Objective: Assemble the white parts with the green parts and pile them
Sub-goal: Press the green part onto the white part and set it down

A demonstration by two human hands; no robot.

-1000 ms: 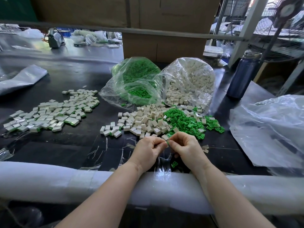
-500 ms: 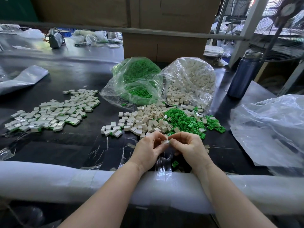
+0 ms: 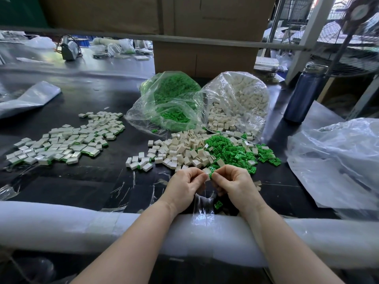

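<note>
Head view: left hand (image 3: 185, 184) and right hand (image 3: 233, 184) both pinch one white part (image 3: 206, 171) with a green part (image 3: 212, 170), just in front of the loose parts heap (image 3: 196, 150) on the surface (image 3: 92, 181)

I find no text, label, brand or number I can read anywhere in the head view. A faint line of print sits on the cardboard box (image 3: 205, 17) at upper centre of the frame, too blurred to make out. The blue bottle (image 3: 303, 93) at right shows no legible marking.
</note>
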